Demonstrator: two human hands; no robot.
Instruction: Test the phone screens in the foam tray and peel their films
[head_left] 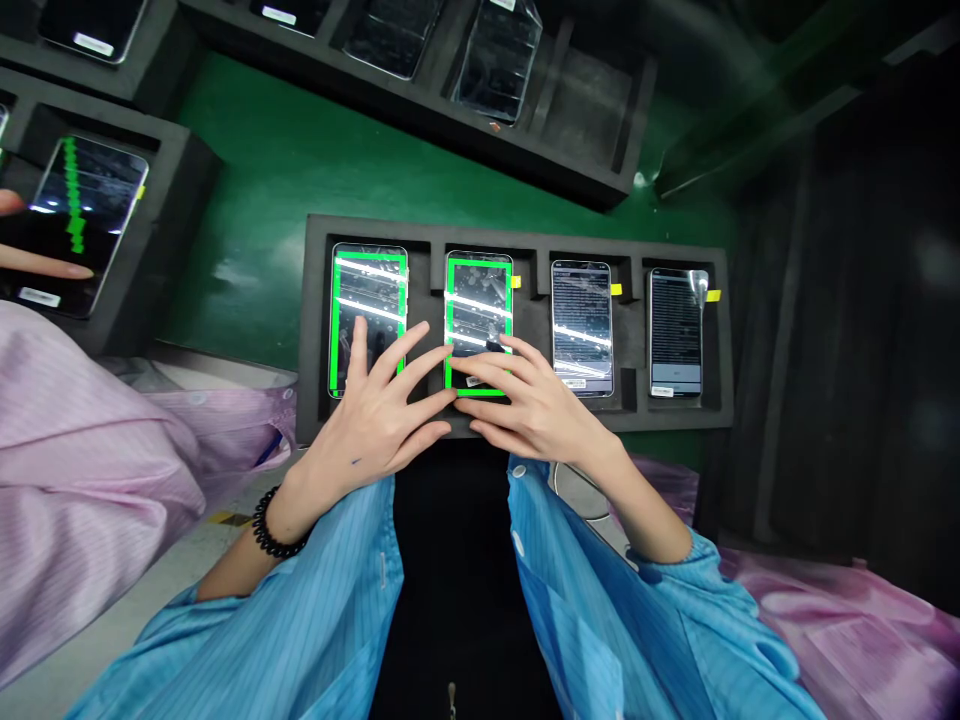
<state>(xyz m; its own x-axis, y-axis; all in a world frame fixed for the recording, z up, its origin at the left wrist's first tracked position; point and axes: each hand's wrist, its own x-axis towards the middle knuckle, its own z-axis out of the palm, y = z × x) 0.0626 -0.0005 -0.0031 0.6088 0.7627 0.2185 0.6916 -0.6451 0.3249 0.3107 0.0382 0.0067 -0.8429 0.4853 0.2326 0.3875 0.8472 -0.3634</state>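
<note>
In front of me lies a dark foam tray [525, 420] with a row of smartphones in its slots. My left hand [379, 415] is spread over the lower part of the leftmost smartphone [371, 290], its fingertips reaching toward the second one. That second smartphone [480, 315] has a green border lit on its screen, as does the first. My right hand [532, 400] rests its outstretched fingers over the second phone's lower end. Further right, a third smartphone [582, 320] and a fourth smartphone [676, 330] show screens of small text.
Another foam tray [420, 110] with phones runs across the back of the green table [255, 170]. At left, a co-worker's hand [45, 262] touches a smartphone [90, 215] bearing a green trail. Pink sleeves [90, 450] flank me on that side.
</note>
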